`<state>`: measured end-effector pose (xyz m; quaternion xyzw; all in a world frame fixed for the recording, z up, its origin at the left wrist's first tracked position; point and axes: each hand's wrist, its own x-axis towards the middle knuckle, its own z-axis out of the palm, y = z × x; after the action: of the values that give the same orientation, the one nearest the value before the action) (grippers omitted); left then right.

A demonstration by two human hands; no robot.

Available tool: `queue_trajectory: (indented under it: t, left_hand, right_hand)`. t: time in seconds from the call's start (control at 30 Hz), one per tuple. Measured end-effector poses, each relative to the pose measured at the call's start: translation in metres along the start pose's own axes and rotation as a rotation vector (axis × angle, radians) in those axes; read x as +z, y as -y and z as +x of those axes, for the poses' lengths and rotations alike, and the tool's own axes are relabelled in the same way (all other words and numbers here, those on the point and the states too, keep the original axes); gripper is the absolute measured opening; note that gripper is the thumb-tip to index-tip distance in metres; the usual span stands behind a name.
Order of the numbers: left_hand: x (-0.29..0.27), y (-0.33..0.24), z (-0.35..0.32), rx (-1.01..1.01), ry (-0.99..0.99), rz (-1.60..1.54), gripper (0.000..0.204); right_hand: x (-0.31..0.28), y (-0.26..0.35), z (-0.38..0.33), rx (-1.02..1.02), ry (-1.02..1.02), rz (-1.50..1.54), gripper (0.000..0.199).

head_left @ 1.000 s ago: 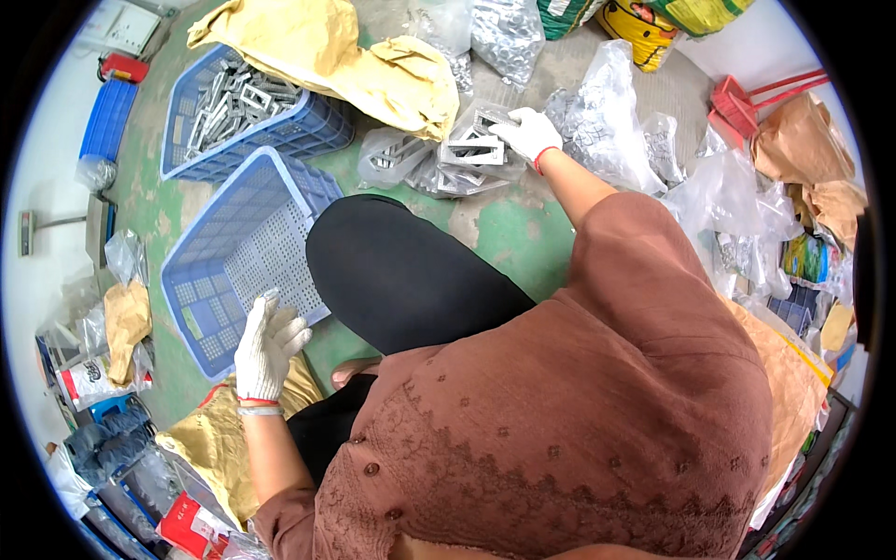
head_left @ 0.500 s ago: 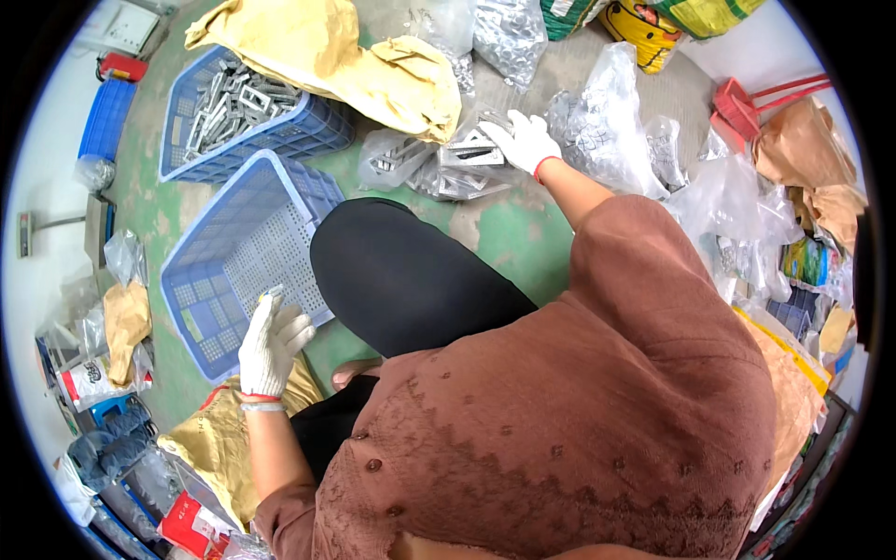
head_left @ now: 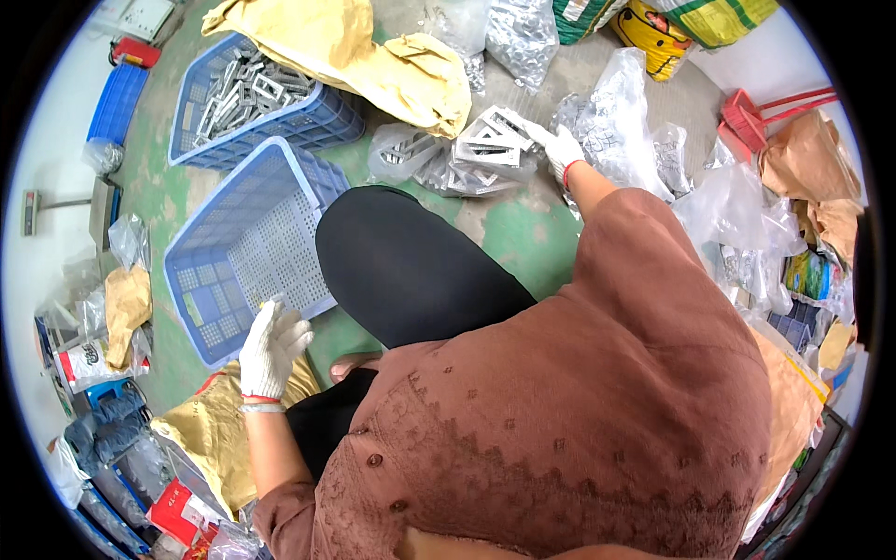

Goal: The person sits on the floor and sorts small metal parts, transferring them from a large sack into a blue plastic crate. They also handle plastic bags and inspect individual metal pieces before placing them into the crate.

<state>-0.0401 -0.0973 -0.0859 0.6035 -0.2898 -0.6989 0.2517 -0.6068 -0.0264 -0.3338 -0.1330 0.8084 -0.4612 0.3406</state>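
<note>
My right hand (head_left: 562,152), in a white knit glove with a red cuff, is closed at the edge of a clear plastic bag (head_left: 457,177) beyond my knee. Its fingers grip the end of a grey metal frame (head_left: 507,123), tilted above other rectangular metal frames (head_left: 490,152) in the bag's mouth. My gloved left hand (head_left: 271,353) hangs open with slightly curled fingers, holding nothing. It hovers by the near rim of a blue plastic basket (head_left: 201,271) with no parts visible inside. Behind that stands a second blue basket (head_left: 308,126) with many metal frames (head_left: 247,93).
A yellow woven sack (head_left: 308,37) drapes over the far basket's edge. Clear bags of metal parts (head_left: 616,121) stand right of my right hand. A red dustpan (head_left: 742,121) lies at the far right. Another yellow sack (head_left: 210,429) lies below my left hand.
My right hand has drawn back to the right and closed on a metal frame, which now sits raised and tilted at the bag's mouth. My left hand has barely moved.
</note>
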Motion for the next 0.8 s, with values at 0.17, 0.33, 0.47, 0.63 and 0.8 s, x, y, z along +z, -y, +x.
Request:
queue_trajectory:
  t: [0.17,0.33,0.47,0.63,0.8]
  left_hand:
    - [-0.004,0.005,-0.001,-0.011,0.000,-0.004,0.047]
    - [-0.002,0.001,0.000,-0.015,-0.004,-0.001,0.048]
    - [0.002,0.003,0.004,-0.025,-0.005,-0.009,0.048]
    - [0.008,0.007,0.011,-0.066,0.047,0.030,0.055]
    - [0.012,0.003,0.015,-0.066,0.068,0.034,0.054]
  right_hand:
    - [-0.007,0.036,-0.031,0.283,0.159,0.072,0.061]
    - [-0.015,0.077,-0.026,0.004,0.227,-0.411,0.076]
    - [-0.003,0.080,-0.019,-0.326,0.094,-0.602,0.085]
    - [0.013,0.093,-0.047,-0.308,0.031,-0.686,0.077]
    - [-0.002,0.043,-0.003,-0.224,0.112,0.001,0.047]
